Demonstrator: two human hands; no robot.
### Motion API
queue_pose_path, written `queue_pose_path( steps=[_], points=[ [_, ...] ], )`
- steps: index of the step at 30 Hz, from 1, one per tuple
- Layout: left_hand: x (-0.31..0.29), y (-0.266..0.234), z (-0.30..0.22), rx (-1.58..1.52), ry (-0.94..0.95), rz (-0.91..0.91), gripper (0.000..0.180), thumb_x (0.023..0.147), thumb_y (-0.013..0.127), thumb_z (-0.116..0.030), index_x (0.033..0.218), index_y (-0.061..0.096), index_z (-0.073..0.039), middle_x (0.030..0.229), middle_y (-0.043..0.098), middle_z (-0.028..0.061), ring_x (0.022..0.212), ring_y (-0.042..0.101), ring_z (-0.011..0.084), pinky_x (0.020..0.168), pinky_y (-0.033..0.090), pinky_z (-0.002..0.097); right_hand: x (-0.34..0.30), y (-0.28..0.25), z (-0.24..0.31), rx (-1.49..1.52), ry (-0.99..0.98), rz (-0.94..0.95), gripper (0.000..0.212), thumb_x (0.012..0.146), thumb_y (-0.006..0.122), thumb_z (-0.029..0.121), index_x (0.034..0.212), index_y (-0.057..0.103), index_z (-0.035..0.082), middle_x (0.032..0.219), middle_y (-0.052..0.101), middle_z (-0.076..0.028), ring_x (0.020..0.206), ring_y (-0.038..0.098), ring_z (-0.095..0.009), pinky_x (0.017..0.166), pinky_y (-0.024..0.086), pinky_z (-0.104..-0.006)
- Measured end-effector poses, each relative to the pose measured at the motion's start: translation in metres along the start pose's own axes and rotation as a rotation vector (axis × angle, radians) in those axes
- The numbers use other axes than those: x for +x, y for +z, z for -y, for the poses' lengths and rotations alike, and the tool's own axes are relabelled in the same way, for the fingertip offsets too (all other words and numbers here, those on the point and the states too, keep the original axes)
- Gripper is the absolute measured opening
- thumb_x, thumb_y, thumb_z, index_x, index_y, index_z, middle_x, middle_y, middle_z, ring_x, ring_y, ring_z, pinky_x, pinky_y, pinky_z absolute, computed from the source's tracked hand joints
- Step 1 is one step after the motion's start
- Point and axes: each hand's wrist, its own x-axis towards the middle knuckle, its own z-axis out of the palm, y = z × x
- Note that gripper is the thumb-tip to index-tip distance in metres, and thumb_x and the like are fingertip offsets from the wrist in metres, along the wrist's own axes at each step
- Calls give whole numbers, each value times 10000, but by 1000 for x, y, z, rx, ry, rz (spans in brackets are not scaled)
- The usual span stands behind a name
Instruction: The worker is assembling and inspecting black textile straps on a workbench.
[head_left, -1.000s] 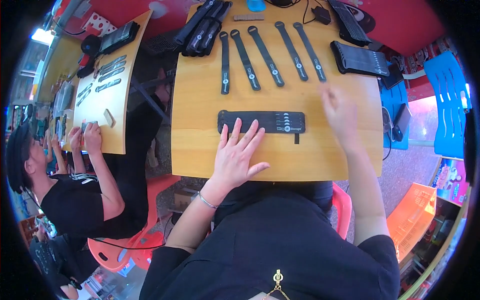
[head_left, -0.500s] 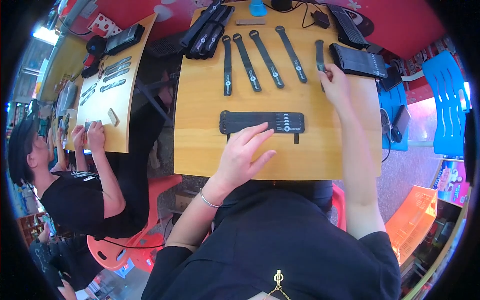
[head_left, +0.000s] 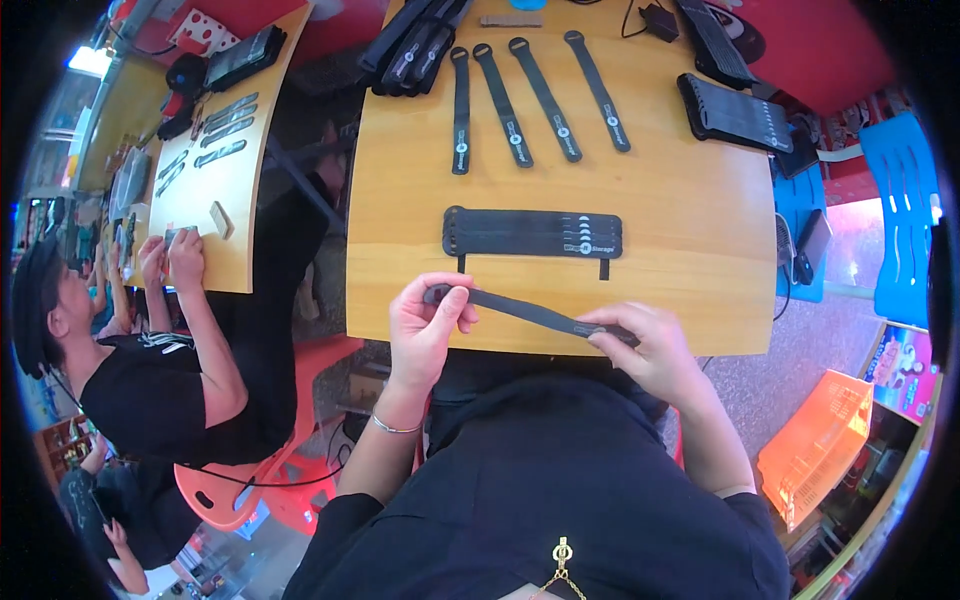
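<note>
A dark grey fabric strap (head_left: 528, 310) is stretched between my hands, just above the table's near edge. My left hand (head_left: 425, 325) pinches its looped end, and my right hand (head_left: 650, 350) grips the other end. Just beyond lies a flat stack of similar straps (head_left: 510, 232) with round-holed ends to the left; two thin black strips (head_left: 604, 270) stick out from under its near side. Farther off, several single straps (head_left: 545, 100) are laid out in a row, each with its ring end pointing away from me.
A thick strap bundle (head_left: 735, 115) is at the table's right; more bundles (head_left: 415, 50) are piled at the far left. A small tan bar (head_left: 510, 20) and a black adapter (head_left: 660, 22) lie at the back. On the left, a co-worker (head_left: 150, 380) sits at another wooden table (head_left: 235, 265).
My right hand has brought the rightmost single strap from the far right of the table back toward me. My left hand has moved nearer and taken hold of its ring end.
</note>
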Motion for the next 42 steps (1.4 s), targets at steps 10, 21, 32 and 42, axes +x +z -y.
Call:
queue_pose_path(
  steps=[10, 21, 32, 42],
  points=[
    [5, -12, 2, 302, -118, -93, 153, 887, 572, 0, 1028, 620, 36, 789, 641, 63, 735, 642, 116, 655, 514, 216, 5, 6, -38, 432, 386, -202, 179, 852, 594, 12, 1022, 642, -14, 933, 587, -76, 711, 621, -97, 659, 505, -217],
    [32, -23, 15, 397, -39, -195, 153, 873, 591, 10, 1018, 608, 54, 857, 650, 76, 736, 645, 113, 667, 522, 216, 15, 12, -61, 441, 351, -414, 214, 877, 569, -17, 1090, 595, -3, 887, 591, -20, 761, 601, -78, 690, 497, -202],
    [43, -23, 18, 379, -74, -254, 120, 842, 597, 43, 961, 587, 48, 826, 632, 60, 721, 639, 107, 653, 529, 212, 17, 12, -66, 382, 352, -443, 126, 861, 602, -20, 973, 560, 20, 810, 574, 19, 709, 538, -31, 628, 441, -168],
    [46, -23, 21, 434, -64, -286, 90, 827, 607, 40, 912, 586, 23, 773, 620, 36, 670, 615, 78, 607, 502, 186, 21, 15, -66, 335, 344, -471, 125, 855, 616, -12, 969, 575, 20, 792, 575, 27, 695, 518, -22, 616, 423, -164]
  ],
)
